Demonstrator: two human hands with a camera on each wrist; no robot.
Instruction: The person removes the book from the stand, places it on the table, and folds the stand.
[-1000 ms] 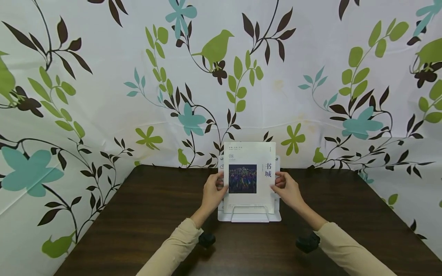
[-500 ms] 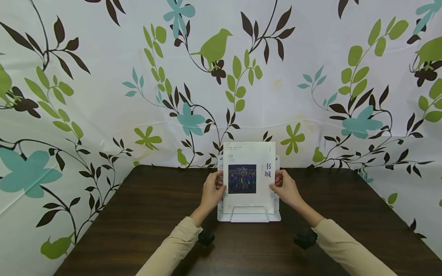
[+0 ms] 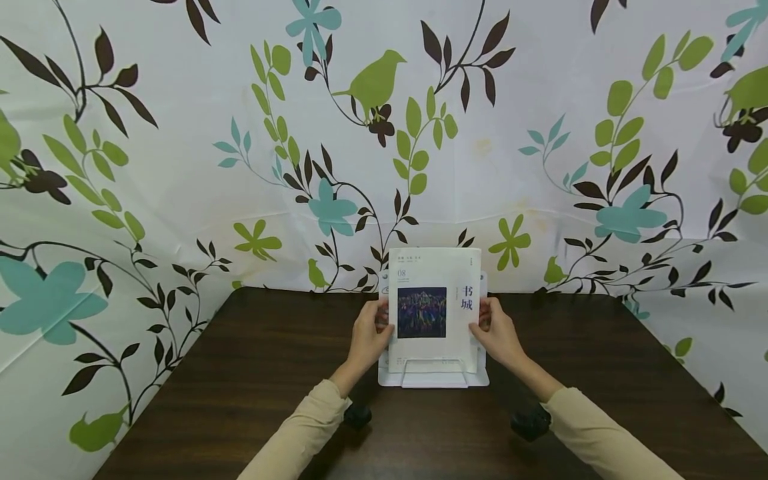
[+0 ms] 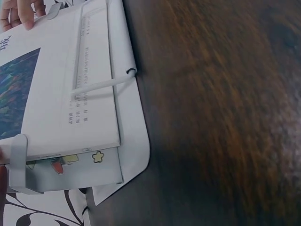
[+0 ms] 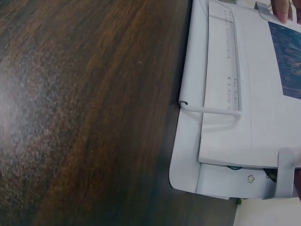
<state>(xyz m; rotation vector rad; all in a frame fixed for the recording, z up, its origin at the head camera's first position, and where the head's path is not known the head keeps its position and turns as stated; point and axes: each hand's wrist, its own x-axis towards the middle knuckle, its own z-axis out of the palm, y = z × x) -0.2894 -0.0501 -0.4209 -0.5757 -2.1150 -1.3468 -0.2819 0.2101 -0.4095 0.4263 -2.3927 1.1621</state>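
A white book with a dark, colourful square picture and blue characters on its cover leans upright on a white book stand. At its left edge my left hand holds it, thumb at the front and fingers curled towards the back. My right hand grips the opposite edge in the same way. Across the foot of the cover runs the stand's white wire bar. Side clips of the stand stick out past the book in both wrist views. Most fingers behind the book are hidden.
The stand rests on a dark brown wooden table, near its back edge. Behind hangs a white cloth printed with leaves, flowers and birds. Dark wrist devices sit under both forearms, close over the table.
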